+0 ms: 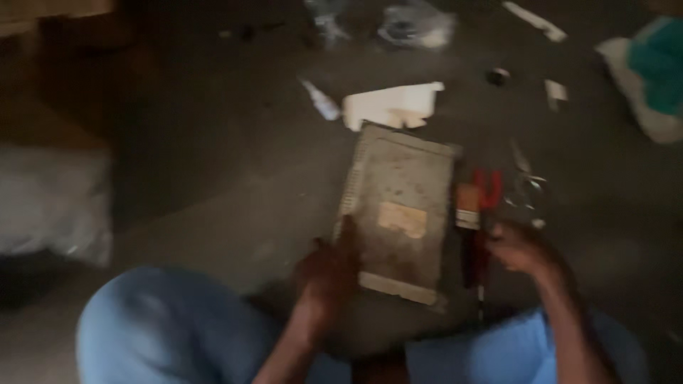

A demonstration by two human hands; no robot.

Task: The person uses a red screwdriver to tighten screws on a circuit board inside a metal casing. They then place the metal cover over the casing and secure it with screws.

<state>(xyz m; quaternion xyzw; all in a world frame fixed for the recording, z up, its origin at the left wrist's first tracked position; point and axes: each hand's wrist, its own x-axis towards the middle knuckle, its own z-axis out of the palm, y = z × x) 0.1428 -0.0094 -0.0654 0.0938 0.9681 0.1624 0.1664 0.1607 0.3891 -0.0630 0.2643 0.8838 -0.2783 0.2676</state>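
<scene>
A flat, grimy grey metal box point(398, 213) with a ridged edge and a pale worn label lies on the dark concrete floor point(213, 163), between the seated person's knees. The left hand point(329, 270) grasps its lower left corner, thumb up along the side. At three o'clock, the right hand point(519, 245) curls among red-handled tools point(487, 192); blur hides whether it holds one.
</scene>
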